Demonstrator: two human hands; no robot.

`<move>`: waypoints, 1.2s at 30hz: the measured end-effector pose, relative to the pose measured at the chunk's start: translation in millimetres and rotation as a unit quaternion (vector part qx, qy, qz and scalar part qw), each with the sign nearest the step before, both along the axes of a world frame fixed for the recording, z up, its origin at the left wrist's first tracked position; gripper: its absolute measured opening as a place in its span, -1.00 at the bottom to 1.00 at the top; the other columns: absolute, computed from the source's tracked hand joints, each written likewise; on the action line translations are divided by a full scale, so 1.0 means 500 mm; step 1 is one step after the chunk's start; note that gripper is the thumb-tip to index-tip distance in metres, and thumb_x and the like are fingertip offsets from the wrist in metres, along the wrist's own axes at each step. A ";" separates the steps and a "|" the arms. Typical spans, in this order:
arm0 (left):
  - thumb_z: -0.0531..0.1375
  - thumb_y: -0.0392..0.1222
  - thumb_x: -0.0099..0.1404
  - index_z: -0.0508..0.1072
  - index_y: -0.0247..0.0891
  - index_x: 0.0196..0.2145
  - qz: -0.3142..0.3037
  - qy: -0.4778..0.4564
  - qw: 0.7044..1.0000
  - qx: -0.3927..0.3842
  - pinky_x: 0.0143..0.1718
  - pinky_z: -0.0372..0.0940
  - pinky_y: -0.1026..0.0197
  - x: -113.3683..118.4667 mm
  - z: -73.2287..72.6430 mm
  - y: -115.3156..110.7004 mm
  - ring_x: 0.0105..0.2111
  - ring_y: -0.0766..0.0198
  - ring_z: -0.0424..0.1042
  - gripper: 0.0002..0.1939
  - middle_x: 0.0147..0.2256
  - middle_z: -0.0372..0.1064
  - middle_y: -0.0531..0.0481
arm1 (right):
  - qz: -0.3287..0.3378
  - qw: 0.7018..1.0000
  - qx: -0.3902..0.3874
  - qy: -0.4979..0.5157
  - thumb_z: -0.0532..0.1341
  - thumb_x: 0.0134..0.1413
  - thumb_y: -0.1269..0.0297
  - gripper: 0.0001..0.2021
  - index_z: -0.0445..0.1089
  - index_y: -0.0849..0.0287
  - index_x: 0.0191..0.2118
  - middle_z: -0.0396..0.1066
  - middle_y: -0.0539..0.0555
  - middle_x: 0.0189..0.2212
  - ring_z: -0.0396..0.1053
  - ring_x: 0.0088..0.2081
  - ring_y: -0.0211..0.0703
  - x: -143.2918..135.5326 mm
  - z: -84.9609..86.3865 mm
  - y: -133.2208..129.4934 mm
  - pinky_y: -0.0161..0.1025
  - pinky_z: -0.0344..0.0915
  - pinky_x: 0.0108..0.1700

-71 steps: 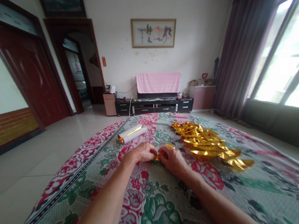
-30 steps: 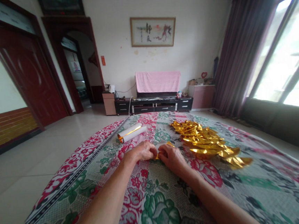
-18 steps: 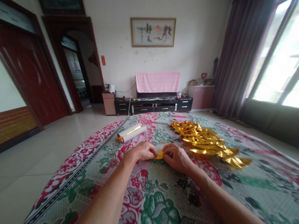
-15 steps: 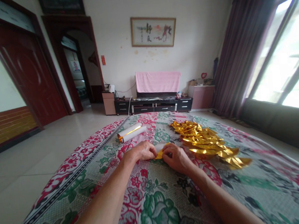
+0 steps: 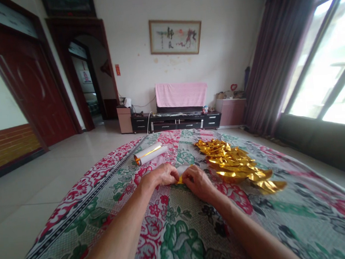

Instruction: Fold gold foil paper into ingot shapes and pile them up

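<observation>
Between my two hands lies a sheet of gold foil paper (image 5: 179, 180), its pale back showing beyond the fingers. My left hand (image 5: 163, 174) pinches its left side, fingers bent and pressed together. On the right side my right hand (image 5: 197, 180) grips the same paper with curled fingers. Most of the sheet is hidden under the hands, so its folds cannot be made out. To the right is a row of folded gold paper ingots (image 5: 235, 162), overlapping one another. A loose roll of foil paper (image 5: 150, 153), white outside and gold inside, lies beyond my left hand.
A floral tablecloth (image 5: 177, 221) covers the round table. Past its far edge stands a low black cabinet (image 5: 172, 123), with a pink cloth (image 5: 181, 94) draped over something above it. A dark curtain (image 5: 286, 47) hangs by the window at right.
My right hand has shifted slightly left, closer to my left hand, and less gold shows between them. The view has turned a little; the roll and the ingots stay where they were.
</observation>
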State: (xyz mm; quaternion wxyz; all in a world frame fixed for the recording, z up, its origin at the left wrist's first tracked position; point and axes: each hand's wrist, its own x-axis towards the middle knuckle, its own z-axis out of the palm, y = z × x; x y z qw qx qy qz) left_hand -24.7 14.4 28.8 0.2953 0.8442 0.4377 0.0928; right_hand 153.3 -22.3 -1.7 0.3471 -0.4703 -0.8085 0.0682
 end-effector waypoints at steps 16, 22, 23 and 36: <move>0.09 -0.25 -0.03 0.50 -0.32 -0.30 0.007 0.016 1.000 0.011 -0.57 0.08 0.40 0.002 0.007 -0.009 -0.53 0.38 0.26 -0.69 -0.47 0.38 0.02 | -0.022 1.000 0.013 -0.004 0.16 -0.05 0.36 -0.85 0.42 0.18 -0.54 0.33 0.02 -0.51 0.25 -0.32 -0.25 -0.015 -0.012 0.004 -0.34 0.12 -0.24; 0.08 -0.25 -0.03 0.50 -0.30 -0.30 0.002 0.015 1.000 0.010 -0.55 0.10 0.40 0.002 0.007 -0.007 -0.52 0.38 0.26 -0.68 -0.47 0.40 0.04 | -0.035 0.999 0.016 0.002 0.18 -0.06 0.28 -0.85 0.43 0.17 -0.54 0.33 0.03 -0.49 0.26 -0.32 -0.23 -0.018 -0.013 0.001 -0.32 0.14 -0.23; 0.08 -0.25 -0.02 0.50 -0.31 -0.29 -0.003 0.014 1.000 0.010 -0.55 0.10 0.40 0.002 0.005 -0.006 -0.51 0.38 0.26 -0.67 -0.46 0.40 0.04 | -0.039 0.999 0.012 0.003 0.19 -0.07 0.27 -0.86 0.43 0.17 -0.53 0.33 0.04 -0.49 0.26 -0.32 -0.22 -0.019 -0.012 0.001 -0.31 0.14 -0.23; 0.06 -0.25 -0.03 0.47 -0.29 -0.31 0.003 0.022 1.000 0.007 -0.56 0.08 0.41 -0.005 0.001 -0.004 -0.53 0.40 0.22 -0.69 -0.48 0.35 0.10 | -0.071 0.997 -0.019 -0.006 0.19 -0.11 0.27 -0.87 0.45 0.15 -0.53 0.33 0.04 -0.46 0.25 -0.29 -0.20 -0.030 -0.008 0.001 -0.29 0.13 -0.21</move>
